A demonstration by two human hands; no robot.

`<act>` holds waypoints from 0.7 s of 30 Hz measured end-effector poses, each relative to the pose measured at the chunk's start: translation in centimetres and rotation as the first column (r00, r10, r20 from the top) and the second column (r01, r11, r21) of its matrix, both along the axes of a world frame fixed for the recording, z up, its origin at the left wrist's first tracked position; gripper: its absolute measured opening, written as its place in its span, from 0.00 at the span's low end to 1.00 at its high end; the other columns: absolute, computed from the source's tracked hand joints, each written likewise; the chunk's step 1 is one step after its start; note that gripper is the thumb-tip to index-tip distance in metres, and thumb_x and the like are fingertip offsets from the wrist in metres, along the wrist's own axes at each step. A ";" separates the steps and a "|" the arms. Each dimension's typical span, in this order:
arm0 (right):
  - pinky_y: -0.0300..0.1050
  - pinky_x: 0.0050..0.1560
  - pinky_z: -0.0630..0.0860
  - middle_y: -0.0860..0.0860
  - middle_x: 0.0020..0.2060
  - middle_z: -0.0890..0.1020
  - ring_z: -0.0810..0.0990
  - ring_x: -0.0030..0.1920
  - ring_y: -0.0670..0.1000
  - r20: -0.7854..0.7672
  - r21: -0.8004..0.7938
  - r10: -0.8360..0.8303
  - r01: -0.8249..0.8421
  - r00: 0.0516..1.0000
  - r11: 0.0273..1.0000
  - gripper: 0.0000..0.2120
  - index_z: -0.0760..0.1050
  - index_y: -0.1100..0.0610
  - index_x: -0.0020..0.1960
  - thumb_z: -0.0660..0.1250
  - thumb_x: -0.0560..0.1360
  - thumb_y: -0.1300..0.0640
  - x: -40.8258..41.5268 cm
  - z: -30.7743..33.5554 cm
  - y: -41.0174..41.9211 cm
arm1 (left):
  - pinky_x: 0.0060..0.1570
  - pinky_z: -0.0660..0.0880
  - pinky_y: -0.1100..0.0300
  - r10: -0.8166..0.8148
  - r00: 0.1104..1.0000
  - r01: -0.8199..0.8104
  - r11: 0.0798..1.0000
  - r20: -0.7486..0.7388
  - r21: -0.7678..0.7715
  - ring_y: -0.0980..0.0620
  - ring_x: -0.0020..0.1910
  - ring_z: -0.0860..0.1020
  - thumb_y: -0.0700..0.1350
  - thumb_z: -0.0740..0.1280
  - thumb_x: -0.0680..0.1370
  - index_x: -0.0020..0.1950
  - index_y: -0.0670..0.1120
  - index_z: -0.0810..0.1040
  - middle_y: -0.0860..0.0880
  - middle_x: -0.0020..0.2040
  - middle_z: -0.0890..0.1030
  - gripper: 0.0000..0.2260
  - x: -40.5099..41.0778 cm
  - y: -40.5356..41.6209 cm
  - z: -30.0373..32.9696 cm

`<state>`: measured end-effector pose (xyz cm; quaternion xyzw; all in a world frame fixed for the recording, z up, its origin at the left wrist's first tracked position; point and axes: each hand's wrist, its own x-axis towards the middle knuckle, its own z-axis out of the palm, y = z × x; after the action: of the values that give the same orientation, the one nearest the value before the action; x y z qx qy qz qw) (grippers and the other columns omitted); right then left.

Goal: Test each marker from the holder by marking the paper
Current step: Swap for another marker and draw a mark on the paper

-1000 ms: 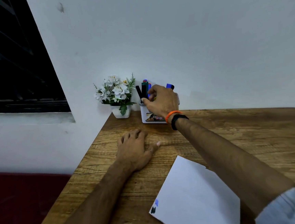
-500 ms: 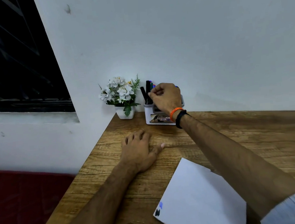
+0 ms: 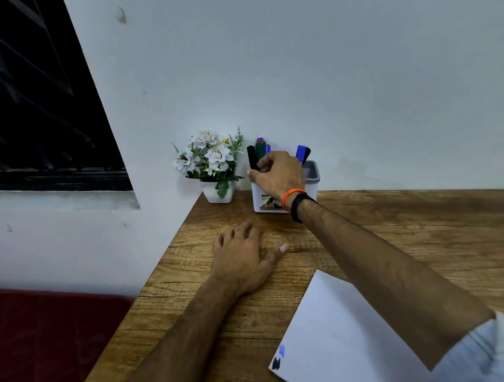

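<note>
Head view: right hand [image 3: 276,173] pinches a black marker [image 3: 252,157] in the square white holder [image 3: 312,185]; left hand [image 3: 244,258] lies relaxed on grainy wood table [image 3: 416,237].

The right hand [image 3: 276,175] covers most of the front and the rim of the white marker holder [image 3: 313,182], so the marker barrels below its knuckles are hidden. Whether its fingertips pinch the black marker [image 3: 252,156] cannot be resolved. The label on the holder is too small to read. The paper [image 3: 342,335] is cut off by the bottom edge and partly covered by the right forearm.
</note>
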<state>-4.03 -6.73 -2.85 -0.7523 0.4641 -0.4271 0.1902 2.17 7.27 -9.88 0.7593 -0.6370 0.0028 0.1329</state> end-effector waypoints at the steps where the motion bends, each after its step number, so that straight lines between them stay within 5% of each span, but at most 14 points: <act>1: 0.46 0.51 0.80 0.50 0.45 0.86 0.83 0.48 0.50 -0.018 -0.003 -0.001 0.001 1.000 1.000 0.14 0.83 0.54 0.48 0.75 0.70 0.45 0.0 0.1 0.0 | 0.72 0.52 0.45 0.000 1.000 0.000 1.000 0.002 0.002 0.46 0.75 0.58 0.69 0.50 0.77 0.74 0.51 0.64 0.48 0.76 0.62 0.32 0.0 0.0 0.0; 4: 0.46 0.52 0.80 0.52 0.45 0.86 0.83 0.48 0.51 -0.021 0.004 0.011 -0.011 1.000 1.000 0.14 0.84 0.55 0.49 0.75 0.71 0.46 -0.1 0.2 0.0 | 0.72 0.52 0.45 0.002 1.000 -0.002 1.000 0.002 0.004 0.46 0.75 0.58 0.70 0.50 0.77 0.74 0.51 0.64 0.48 0.77 0.62 0.33 0.0 0.0 0.0; 10: 0.36 0.48 0.78 0.50 0.42 0.86 0.81 0.41 0.43 0.237 -0.024 0.040 -0.035 0.971 0.999 0.12 0.83 0.57 0.50 0.76 0.71 0.50 -1.0 2.0 0.6 | 0.72 0.52 0.44 -0.004 1.000 0.004 1.000 0.000 0.011 0.45 0.75 0.58 0.70 0.49 0.76 0.74 0.51 0.63 0.48 0.77 0.61 0.34 0.1 0.1 -0.1; 16: 0.49 0.47 0.83 0.48 0.41 0.86 0.85 0.43 0.45 0.448 -0.056 0.169 -0.161 0.878 0.985 0.10 0.84 0.57 0.49 0.76 0.72 0.51 -3.9 3.7 2.1 | 0.72 0.53 0.44 -0.013 1.000 0.013 1.000 -0.028 0.018 0.47 0.75 0.59 0.69 0.51 0.76 0.74 0.51 0.64 0.48 0.77 0.61 0.33 0.1 0.1 0.2; 19: 0.42 0.43 0.81 0.50 0.39 0.87 0.85 0.40 0.45 0.472 0.024 0.268 -0.316 0.840 0.948 0.05 0.83 0.56 0.46 0.74 0.74 0.55 -6.3 3.0 4.2 | 0.70 0.61 0.46 -0.043 0.988 0.031 0.996 -0.147 -0.080 0.49 0.70 0.67 0.68 0.54 0.77 0.73 0.49 0.66 0.49 0.73 0.69 0.31 0.0 0.3 0.9; 21: 0.37 0.38 0.76 0.50 0.38 0.86 0.82 0.36 0.41 0.444 0.088 0.314 -0.390 0.839 0.917 0.04 0.83 0.57 0.44 0.72 0.76 0.57 -8.1 1.9 5.9 | 0.66 0.69 0.49 -0.106 0.928 0.032 0.978 -0.357 -0.208 0.51 0.64 0.72 0.66 0.58 0.77 0.71 0.48 0.69 0.50 0.67 0.74 0.30 -0.4 0.7 1.8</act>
<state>-12.17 -0.86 -0.98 -0.6951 0.3010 -0.4945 0.4263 1.80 7.97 -8.08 0.7064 -0.6239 -0.0801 0.3245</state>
